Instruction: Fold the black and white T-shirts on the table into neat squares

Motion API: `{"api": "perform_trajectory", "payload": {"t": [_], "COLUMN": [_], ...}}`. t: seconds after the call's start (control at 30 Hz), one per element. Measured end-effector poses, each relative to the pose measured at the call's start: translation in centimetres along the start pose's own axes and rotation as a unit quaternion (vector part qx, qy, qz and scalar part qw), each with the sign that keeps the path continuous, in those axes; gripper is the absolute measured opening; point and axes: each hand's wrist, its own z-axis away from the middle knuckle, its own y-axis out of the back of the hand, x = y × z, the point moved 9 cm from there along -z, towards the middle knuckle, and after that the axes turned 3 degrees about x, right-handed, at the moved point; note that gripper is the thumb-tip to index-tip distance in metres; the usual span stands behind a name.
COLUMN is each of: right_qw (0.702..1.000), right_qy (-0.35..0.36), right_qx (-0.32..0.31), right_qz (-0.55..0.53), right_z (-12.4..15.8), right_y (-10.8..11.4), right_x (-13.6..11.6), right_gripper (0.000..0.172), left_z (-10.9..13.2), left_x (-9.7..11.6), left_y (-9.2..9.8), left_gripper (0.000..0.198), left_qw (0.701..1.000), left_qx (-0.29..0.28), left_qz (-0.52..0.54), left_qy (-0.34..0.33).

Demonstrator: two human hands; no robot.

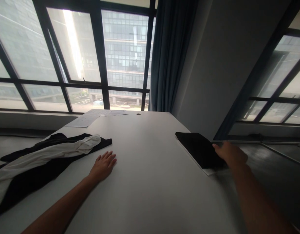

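Observation:
My left hand (104, 165) lies palm down on the white table (150, 188), its fingers stretched out and holding nothing. Just left of it, a black garment (40, 172) and a white garment (64, 149) lie in a loose heap, partly over the table's left edge. At the right edge, my right hand (231, 154) grips the near right side of a flat black rectangular item (196, 148) with a pale underside or edge. Its exact kind I cannot make out. The thumb rests along its top side; the other fingers are hidden.
Sheets of paper (84, 121) lie at the table's far left corner. A small round dark spot (138, 114) is near the far edge. Beyond stand large windows (125, 52), a blue curtain (171, 58) and a grey pillar (210, 71).

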Motion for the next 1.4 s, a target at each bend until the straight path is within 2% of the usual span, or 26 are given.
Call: {"api": "perform_trajectory", "payload": {"t": [0.1,0.17,0.27,0.33,0.4,0.47,0.53,0.6,0.63,0.7,0.77,0.8,0.87,0.9,0.97,1.03,1.07,1.13,1.2,1.23,1.3,1.4], "right_qw": [0.997,0.993,0.993,0.991,0.994,0.994,0.985,0.969,0.962,0.949,0.94,0.937,0.933,0.932,0.923,0.901,0.884,0.848,0.835,0.842,0.873,0.922], "right_qy": [0.081,0.113,0.057,0.049,0.068,0.105,0.154,0.207,0.234,0.284,0.321,0.332,0.343,0.346,0.355,0.377,0.393,0.422,0.422,0.41,0.375,0.298], "right_qx": [-0.003,-0.013,-0.1,-0.119,-0.082,-0.007,0.076,0.125,0.132,0.115,0.076,0.055,0.018,0.001,-0.033,-0.073,-0.093,-0.13,-0.157,-0.168,-0.176,-0.141], "right_qz": [0.009,0.009,0.026,0.024,0.013,-0.003,-0.022,-0.044,-0.055,-0.076,-0.09,-0.094,-0.104,-0.113,-0.146,-0.201,-0.233,-0.293,-0.317,-0.307,-0.258,-0.205], "right_z": [1.7,3.5,5.5,6.0,6.0,6.0,6.7,8.0,8.7,10.2,11.4,11.9,12.7,13.2,14.4,16.4,17.7,20.0,21.2,21.2,20.0,16.2], "right_y": [-1.3,-3.9,-9.3,-11.1,-10.6,-8.6,-6.0,-4.2,-3.8,-3.7,-4.2,-4.5,-4.8,-4.8,-4.6,-4.4,-4.2,-4.0,-4.2,-4.6,-5.7,-6.7], "right_x": [-5.2,-7.3,-6.4,-5.4,-5.2,-6.0,-7.8,-10.3,-11.7,-14.5,-17.0,-18.1,-20.0,-20.9,-22.9,-25.2,-26.4,-28.1,-28.7,-28.5,-27.2,-23.5], "right_gripper": [0.06,0.061,0.064,0.066,0.065,0.059,0.051,0.043,0.039,0.033,0.029,0.028,0.027,0.027,0.028,0.034,0.04,0.057,0.058,0.05,0.03,0.02], "left_z": [0.0,0.2,0.5,0.4,0.1,-0.6,-1.1,-0.8,-0.5,0.0,-0.2,-0.5,-1.3,-1.7,-2.6,-3.4,-3.5,-2.4,-0.6,0.0,0.4,-0.3], "left_x": [0.1,0.1,0.4,0.6,0.3,-1.2,-4.3,-8.4,-10.4,-13.8,-15.7,-15.9,-14.6,-13.2,-8.8,-1.7,2.7,10.9,16.0,17.2,17.0,12.4], "left_y": [0.1,0.1,0.0,0.3,1.2,3.1,6.0,9.4,10.8,12.4,13.0,13.3,13.9,14.1,14.0,12.9,12.1,10.5,8.8,7.9,5.6,2.6], "left_gripper": [0.053,0.053,0.051,0.05,0.048,0.046,0.045,0.047,0.05,0.044,0.031,0.028,0.03,0.032,0.035,0.033,0.034,0.036,0.039,0.042,0.051,0.071], "left_qw": [1.0,1.0,1.0,1.0,1.0,0.999,0.993,0.972,0.957,0.937,0.94,0.944,0.951,0.954,0.963,0.973,0.972,0.944,0.915,0.912,0.931,0.967], "left_qx": [-0.003,-0.006,-0.009,-0.006,0.005,0.036,0.096,0.171,0.196,0.194,0.162,0.153,0.154,0.162,0.176,0.167,0.144,0.075,0.014,-0.014,-0.067,-0.126], "left_qz": [-0.005,-0.005,0.002,0.009,0.026,0.038,0.012,-0.078,-0.124,-0.183,-0.197,-0.193,-0.158,-0.124,-0.013,0.117,0.187,0.284,0.31,0.297,0.231,0.101], "left_qy": [-0.006,-0.004,0.0,-0.002,-0.004,0.014,0.066,0.143,0.176,0.224,0.228,0.222,0.218,0.219,0.204,0.111,0.021,-0.149,-0.257,-0.281,-0.274,-0.195]}}
